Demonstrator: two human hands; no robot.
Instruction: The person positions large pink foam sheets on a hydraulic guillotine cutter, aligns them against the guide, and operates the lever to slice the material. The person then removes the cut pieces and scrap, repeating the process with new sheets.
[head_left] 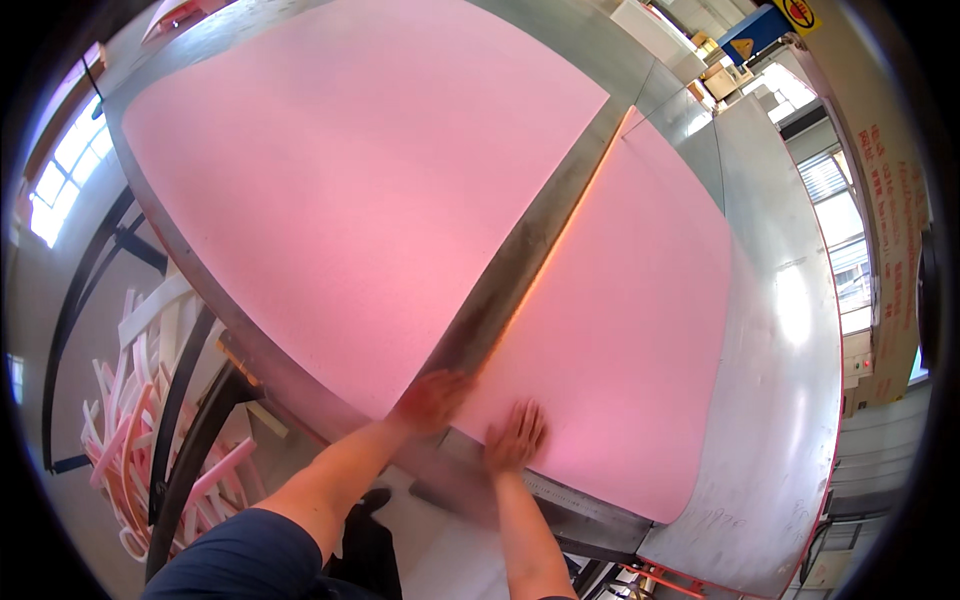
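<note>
Two pink foam-like sheets lie flat on a grey metal table, a narrow bare strip between them. The larger left sheet (360, 180) reaches to the near edge of the table. Along its left side, the right sheet (640, 310) shows a thin orange-lit edge. My left hand (432, 402), smeared by motion, is over the near end of the strip, beside the corner of the left sheet. Its fingers are too blurred to read. My right hand (518, 436) lies flat on the near edge of the right sheet with fingers stretched out, holding nothing.
The metal table (775, 370) extends to the right of the sheets. A heap of pink and white offcut strips (135, 440) lies below at the left, behind dark metal frame bars (190, 450). At the far right stands a blue box-shaped part (752, 35) with a warning sign.
</note>
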